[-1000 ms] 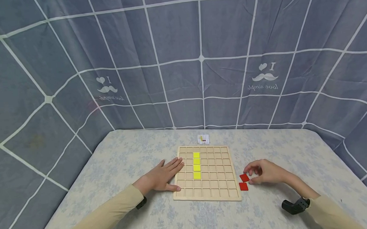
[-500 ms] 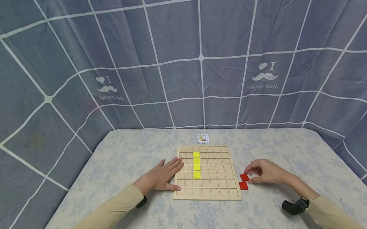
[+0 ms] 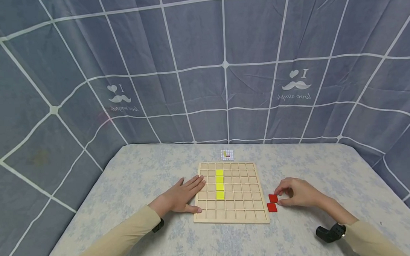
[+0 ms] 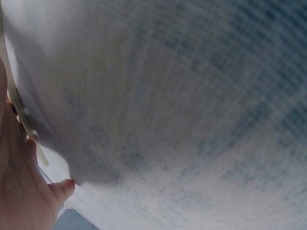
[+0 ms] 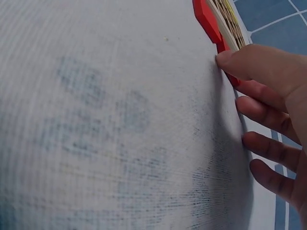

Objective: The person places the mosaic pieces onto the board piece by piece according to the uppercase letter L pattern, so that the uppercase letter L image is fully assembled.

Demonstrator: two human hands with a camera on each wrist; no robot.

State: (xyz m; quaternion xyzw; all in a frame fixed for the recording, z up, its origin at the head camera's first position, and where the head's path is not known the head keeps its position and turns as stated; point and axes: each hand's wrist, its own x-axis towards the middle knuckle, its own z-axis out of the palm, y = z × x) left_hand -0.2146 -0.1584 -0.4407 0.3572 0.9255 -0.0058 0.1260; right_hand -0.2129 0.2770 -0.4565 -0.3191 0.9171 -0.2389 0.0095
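Note:
A wooden grid board (image 3: 242,209) lies flat on the table, with a column of several yellow square tiles (image 3: 219,179) in its left half. My left hand (image 3: 180,195) lies spread over the board's left edge, fingertips on the frame and thumb near the lower left; the left wrist view shows only part of that hand (image 4: 24,177). Right of the board, my right hand (image 3: 297,192) pinches a red square tile (image 3: 273,198) between thumb and index finger. In the right wrist view the thumb (image 5: 240,62) meets that tile's edge. A second red tile (image 3: 272,207) lies just in front of it.
A small printed grid card (image 3: 227,154) with yellow and red marks lies behind the board. Patterned cloth covers the table (image 3: 152,163). A blue-grey curtain (image 3: 203,90) with white lines hangs behind and at both sides.
The pinched red tile has turned to sit squarer and shifted slightly right, the right-hand fingers moving with it. My left hand, the board and the yellow tiles stay put.

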